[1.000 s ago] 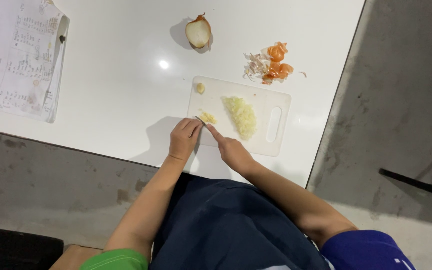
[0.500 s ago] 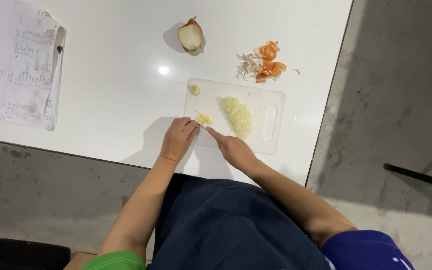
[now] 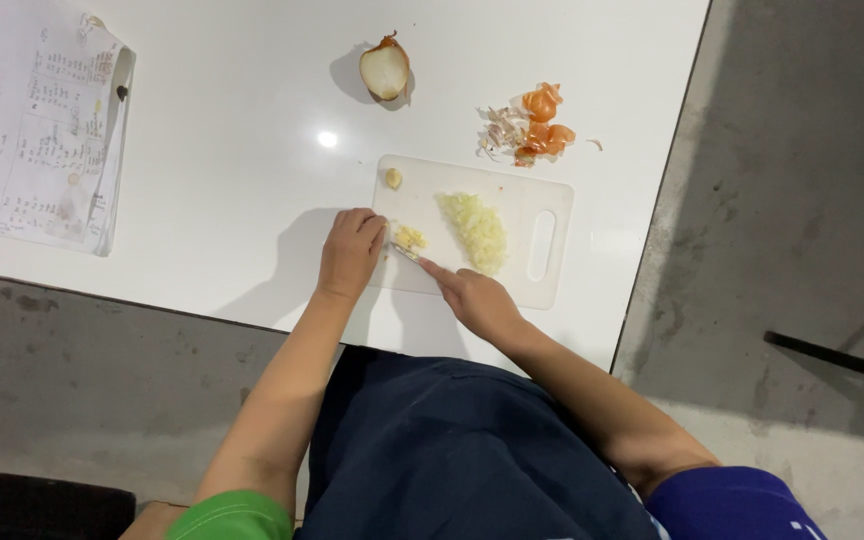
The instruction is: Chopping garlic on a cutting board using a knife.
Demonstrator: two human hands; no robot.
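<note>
On the white cutting board [image 3: 542, 190], near its left edge, the left hand [image 3: 349, 252] curls its fingers onto a small onion piece [image 3: 410, 238], while the right hand [image 3: 477, 298], closed around a knife [image 3: 405, 252], angles the blade up-left into it.

White table [image 3: 232, 190] bearing cutting board [image 3: 552, 285], halved onion [image 3: 384, 70], peel scraps [image 3: 530, 125], and printed paper sheets [image 3: 32, 130].

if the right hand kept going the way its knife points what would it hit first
The right hand points its knife up-left, so it would likely first meet the small onion piece, then the left hand fingers beside it.
</note>
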